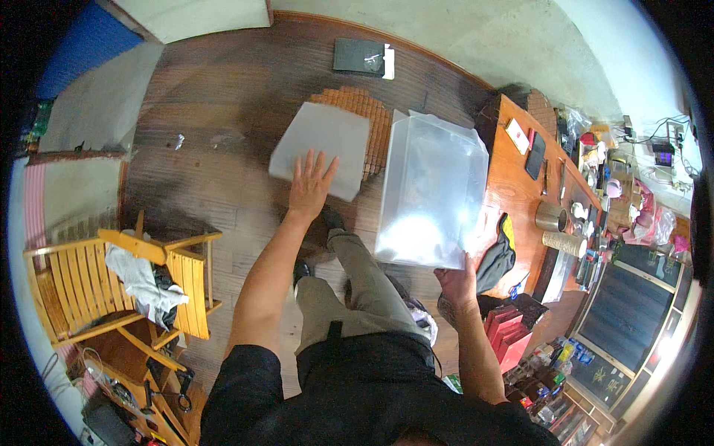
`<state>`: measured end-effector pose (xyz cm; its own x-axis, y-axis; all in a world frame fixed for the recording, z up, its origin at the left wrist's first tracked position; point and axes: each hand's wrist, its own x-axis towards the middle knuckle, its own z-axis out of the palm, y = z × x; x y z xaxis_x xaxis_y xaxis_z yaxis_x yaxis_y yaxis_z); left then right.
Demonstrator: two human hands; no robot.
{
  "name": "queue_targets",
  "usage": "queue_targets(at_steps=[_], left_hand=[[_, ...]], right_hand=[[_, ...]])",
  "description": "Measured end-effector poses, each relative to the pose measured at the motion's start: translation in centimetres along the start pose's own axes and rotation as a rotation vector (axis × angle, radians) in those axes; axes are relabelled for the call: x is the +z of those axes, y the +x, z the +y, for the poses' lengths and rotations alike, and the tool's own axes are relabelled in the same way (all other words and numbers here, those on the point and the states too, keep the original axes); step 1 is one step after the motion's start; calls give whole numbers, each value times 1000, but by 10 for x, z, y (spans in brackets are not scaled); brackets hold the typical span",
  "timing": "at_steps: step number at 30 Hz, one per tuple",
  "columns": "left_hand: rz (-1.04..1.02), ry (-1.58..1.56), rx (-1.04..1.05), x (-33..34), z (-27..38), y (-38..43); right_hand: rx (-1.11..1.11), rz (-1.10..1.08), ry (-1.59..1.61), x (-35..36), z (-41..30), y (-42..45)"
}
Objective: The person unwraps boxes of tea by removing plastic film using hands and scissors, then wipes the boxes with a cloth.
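My left hand (312, 184), fingers spread, lies over the near part of a pale, flat-topped white panel or box (329, 142). Whether the palm presses on it cannot be told. Beneath that white piece, a brown tile-patterned mat or seat cover (379, 120) shows at its far and right sides. My right hand (460, 281) grips the near right corner of a clear plastic box or cover (429, 184), which catches a bright glare. This clear piece is beside the desk's left edge, to the right of the white one.
An orange-brown wooden desk (510, 173) on the right bears a phone (535, 156), a metal cup (551, 216), scissors (517, 287) and a black-and-yellow cloth item (499, 253). A dark flat box (360, 57) lies near the wall. A slatted wooden chair (83, 284) with clothing stands left.
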<state>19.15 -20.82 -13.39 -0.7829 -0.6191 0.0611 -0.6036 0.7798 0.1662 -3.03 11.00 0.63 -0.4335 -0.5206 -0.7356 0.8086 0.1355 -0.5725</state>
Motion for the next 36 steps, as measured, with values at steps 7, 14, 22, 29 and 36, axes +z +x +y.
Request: queue_targets(at_steps=[7,14,22,29,36], left_hand=[[-345,-16,-123,57,0,2],[-404,-1097,-688,9,-5,8],[183,-2035,-850,-218,0,-96],[309,-1773,-1155,-241,29,-270],[897,-1756,-1287,-256,75,-376]], right_hand=[[59,-56,-18,13,18,36],[103,-177,-171,72,3,51],[89,-687,-655,193,-21,43],[246,-1138,-1098,301,25,-5],[309,-1031,-1066,371,159,-49]])
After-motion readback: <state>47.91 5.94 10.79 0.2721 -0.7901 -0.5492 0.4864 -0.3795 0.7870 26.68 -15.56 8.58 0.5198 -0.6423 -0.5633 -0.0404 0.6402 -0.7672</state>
